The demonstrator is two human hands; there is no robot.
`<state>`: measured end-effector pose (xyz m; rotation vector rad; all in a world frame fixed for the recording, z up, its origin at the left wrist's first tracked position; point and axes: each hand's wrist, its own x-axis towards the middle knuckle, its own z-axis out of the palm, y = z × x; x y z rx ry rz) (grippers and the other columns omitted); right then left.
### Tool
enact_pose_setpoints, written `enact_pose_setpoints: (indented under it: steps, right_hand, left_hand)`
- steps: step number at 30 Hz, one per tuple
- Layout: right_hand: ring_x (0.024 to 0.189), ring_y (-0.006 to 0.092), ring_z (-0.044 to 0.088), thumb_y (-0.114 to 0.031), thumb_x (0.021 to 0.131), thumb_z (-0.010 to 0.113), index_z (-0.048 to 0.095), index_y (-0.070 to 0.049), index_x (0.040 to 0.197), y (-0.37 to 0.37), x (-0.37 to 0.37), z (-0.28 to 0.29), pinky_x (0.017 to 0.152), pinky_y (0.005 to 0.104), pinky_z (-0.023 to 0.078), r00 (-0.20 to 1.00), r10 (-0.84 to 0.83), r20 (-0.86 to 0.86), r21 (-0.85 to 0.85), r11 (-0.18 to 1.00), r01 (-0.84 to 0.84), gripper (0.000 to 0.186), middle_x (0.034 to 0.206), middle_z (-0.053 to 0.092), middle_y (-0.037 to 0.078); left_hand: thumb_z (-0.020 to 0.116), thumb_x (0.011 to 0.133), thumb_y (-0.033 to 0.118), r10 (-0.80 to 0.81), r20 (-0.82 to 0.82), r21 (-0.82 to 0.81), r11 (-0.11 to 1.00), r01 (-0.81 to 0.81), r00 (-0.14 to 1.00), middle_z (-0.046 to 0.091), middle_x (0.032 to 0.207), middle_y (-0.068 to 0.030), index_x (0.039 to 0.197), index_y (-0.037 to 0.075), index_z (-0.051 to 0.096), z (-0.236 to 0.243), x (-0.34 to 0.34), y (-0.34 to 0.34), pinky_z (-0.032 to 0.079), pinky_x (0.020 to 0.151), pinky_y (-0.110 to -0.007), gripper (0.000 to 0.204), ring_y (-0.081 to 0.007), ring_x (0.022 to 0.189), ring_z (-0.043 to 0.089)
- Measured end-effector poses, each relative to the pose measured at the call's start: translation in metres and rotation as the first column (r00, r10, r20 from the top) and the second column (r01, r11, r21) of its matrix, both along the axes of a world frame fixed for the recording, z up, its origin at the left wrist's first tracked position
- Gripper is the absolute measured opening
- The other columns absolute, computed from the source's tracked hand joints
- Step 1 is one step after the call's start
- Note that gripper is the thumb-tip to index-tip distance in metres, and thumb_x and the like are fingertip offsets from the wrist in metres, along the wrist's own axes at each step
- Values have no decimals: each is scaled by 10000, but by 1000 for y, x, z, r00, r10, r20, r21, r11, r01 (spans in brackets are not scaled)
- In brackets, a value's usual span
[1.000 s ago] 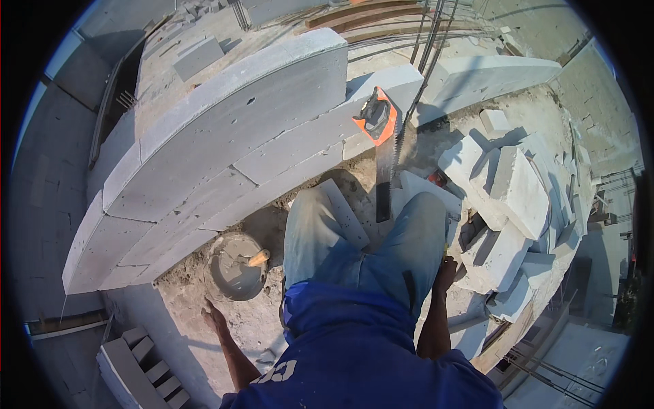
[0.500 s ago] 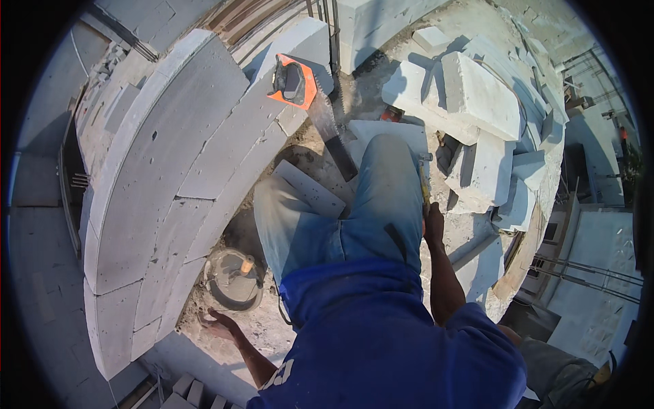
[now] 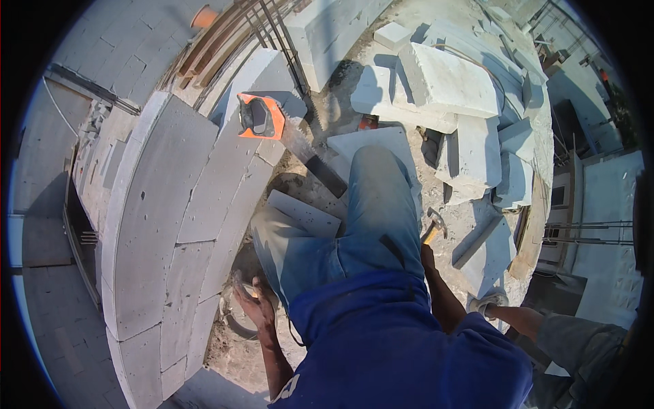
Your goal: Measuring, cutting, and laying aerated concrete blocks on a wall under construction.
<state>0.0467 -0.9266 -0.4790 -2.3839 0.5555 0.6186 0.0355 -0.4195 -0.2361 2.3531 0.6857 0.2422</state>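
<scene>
My left hand [image 3: 255, 305] is open, fingers apart, beside the lower part of the pale block wall [image 3: 157, 225]. It partly covers a round bucket [image 3: 240, 330] on the ground. Beside my right thigh, my right hand [image 3: 428, 258] is closed round the yellow handle of a hammer [image 3: 432, 232]; its metal head points away from me. Part of that hand is hidden by my leg. A handsaw [image 3: 310, 160] with an orange and black grip rests against the wall's inner side, blade slanting down toward my knees. A loose flat block piece [image 3: 303, 213] lies by my left knee.
Stacked pale blocks [image 3: 470, 146] stand at the far right, with a slab [image 3: 487, 255] leaning nearer. Another person's arm [image 3: 521, 319], with a gloved hand [image 3: 488, 302], reaches in from the right. Rebar [image 3: 276, 37] rises at the wall's far end.
My left hand has moved up and right, in front of the bucket. The hammer now tilts outward with its head showing. Another person's gloved hand has come into view. The whole view has shifted.
</scene>
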Motion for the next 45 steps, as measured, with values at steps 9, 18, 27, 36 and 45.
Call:
enact_pose_setpoints:
  steps: [9,18,27,36,45]
  right_hand:
    - [1374,353,452,-641,983,435,352,63,1495,92,132,180,1151,393,333,931,-326,163,572,801,180,874,1459,471,274]
    - [1408,431,375,-641,836,675,241,61,1532,114,131,223,1170,456,303,942,-236,239,415,902,120,1080,1495,359,327]
    - [1373,419,425,-551,840,722,258,70,1522,111,136,214,1133,440,357,919,-288,271,477,869,131,1034,1470,396,325]
    - [1442,408,320,-438,962,621,297,65,1507,125,148,220,1177,461,284,902,-26,431,227,971,-80,810,1536,326,283]
    - [1351,375,447,-449,966,580,347,55,1498,114,163,233,1107,435,376,921,91,378,143,978,-155,768,1493,405,282]
  left_hand:
    - [694,857,512,-166,-389,155,958,242,906,270,1591,-262,1557,85,305,-35,92,-29,213,1209,-506,908,-412,1489,225]
    - [707,863,451,-178,-402,143,957,253,898,306,1569,-273,1546,68,322,-30,102,-36,271,1182,-519,872,-433,1458,279]
    - [687,877,475,-188,-344,140,959,248,920,294,1572,-286,1539,56,331,-31,97,-35,255,1184,-529,860,-449,1456,273]
    - [544,1008,406,161,-59,-310,935,-171,985,527,1393,-282,1432,-9,465,-14,38,-25,389,1095,-438,598,-396,1309,503]
    - [612,960,273,305,-391,-302,849,-434,869,695,1051,-237,1147,33,645,-132,-218,-86,527,859,-457,306,-393,968,682]
